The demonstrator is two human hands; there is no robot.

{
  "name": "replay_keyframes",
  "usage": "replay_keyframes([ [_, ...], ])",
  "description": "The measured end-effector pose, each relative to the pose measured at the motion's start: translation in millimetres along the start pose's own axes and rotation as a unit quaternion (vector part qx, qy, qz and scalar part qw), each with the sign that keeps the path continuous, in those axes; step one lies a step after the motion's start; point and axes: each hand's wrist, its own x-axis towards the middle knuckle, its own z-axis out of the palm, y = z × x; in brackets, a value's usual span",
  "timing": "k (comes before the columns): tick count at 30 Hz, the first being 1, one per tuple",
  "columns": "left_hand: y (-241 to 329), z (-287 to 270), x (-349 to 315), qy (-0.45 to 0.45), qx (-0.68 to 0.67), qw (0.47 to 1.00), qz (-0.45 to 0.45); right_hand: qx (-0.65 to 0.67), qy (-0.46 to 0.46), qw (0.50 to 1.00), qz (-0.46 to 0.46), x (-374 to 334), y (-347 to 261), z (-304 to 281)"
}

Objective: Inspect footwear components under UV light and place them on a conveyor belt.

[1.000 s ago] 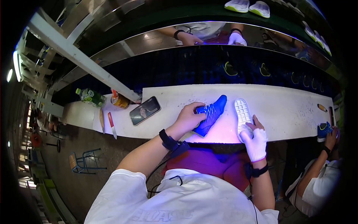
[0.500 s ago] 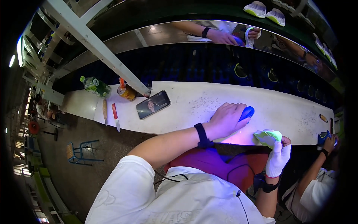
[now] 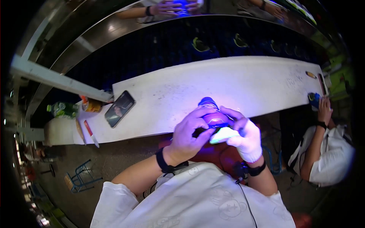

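Under violet light, a dark shoe upper (image 3: 215, 117) with its rounded toe pointing away is held above the front edge of the white bench. My left hand (image 3: 192, 131), bare, has its fingers wrapped round the upper's left side. A white and green shoe sole (image 3: 224, 135) sits against the upper's near end. My right hand (image 3: 245, 138), in a white glove with bare fingertips, grips the sole, its fingers also lying along the upper's right side. Between the hands, the join of sole and upper is partly hidden.
On the bench (image 3: 163, 87) to the left lie a phone (image 3: 120, 108), a red-handled knife (image 3: 90, 132), a green bottle (image 3: 64, 110) and an orange can (image 3: 91, 105). A dark conveyor with shoes (image 3: 200, 45) runs behind. At right a co-worker's hand (image 3: 325, 108) holds a blue shoe.
The view has shifted. My left hand now holds the dark upper upright, and my right hand has brought the sole from the right up against it.
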Motion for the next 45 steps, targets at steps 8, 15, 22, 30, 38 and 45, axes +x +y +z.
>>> replay_keyframes([
  [8, 18, -4, -15, -0.041, -0.058, 0.994, -0.089, 0.061, 0.057, 0.994, -0.065, -6, 25, 20],
  [15, 27, 14, -36, 0.028, -0.139, 0.978, -0.154, -0.097, 0.017, 0.983, -0.153, -7, 33, 18],
  [22, 34, 13, -38, 0.068, -0.215, 0.953, -0.201, -0.090, 0.062, 0.979, -0.172, -12, 38, 28],
  [30, 28, 9, -41, 0.034, -0.194, 0.967, -0.164, -0.119, 0.034, 0.979, -0.164, -15, 39, 20],
  [38, 33, -5, -6, 0.027, -0.148, 0.980, -0.131, -0.342, -0.018, 0.932, -0.121, -1, 8, 11],
  [45, 27, -13, -2, -0.030, -0.066, 0.980, -0.187, -0.380, 0.035, 0.900, -0.212, 13, 29, 21],
])
